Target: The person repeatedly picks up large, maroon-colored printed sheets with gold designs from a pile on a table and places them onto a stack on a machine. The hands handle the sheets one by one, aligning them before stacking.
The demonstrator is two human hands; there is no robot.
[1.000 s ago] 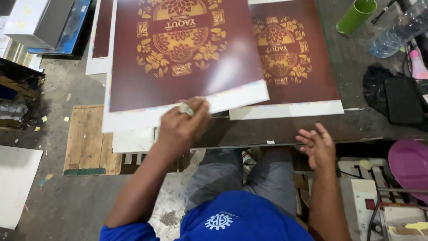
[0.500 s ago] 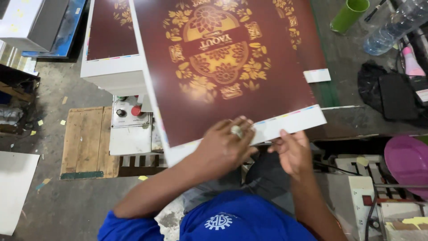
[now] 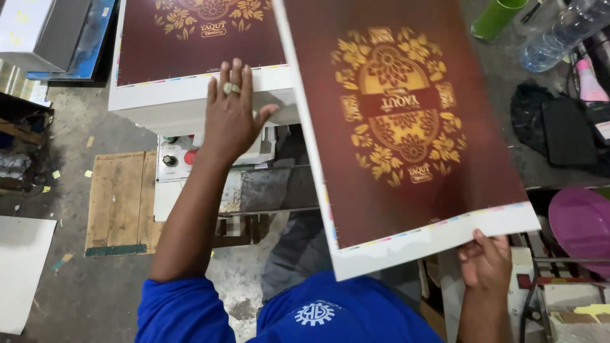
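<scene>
Meanwhile, right hand (image 3: 486,263) fingers pinch the maroon printed sheet (image 3: 406,127); beside it, left hand (image 3: 232,117) lies spread on the sheet stack (image 3: 190,95).

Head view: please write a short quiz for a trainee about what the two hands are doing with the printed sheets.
1. True or false: the right hand grips the near white edge of the lifted sheet.
2. Where does the left hand rest?
A. on the purple bowl
B. on the stack of printed sheets
C. on the green cup
3. Fill in: the left hand wears a ____ on one finger.

Key: 1 true; 2 B; 3 ring.
</scene>
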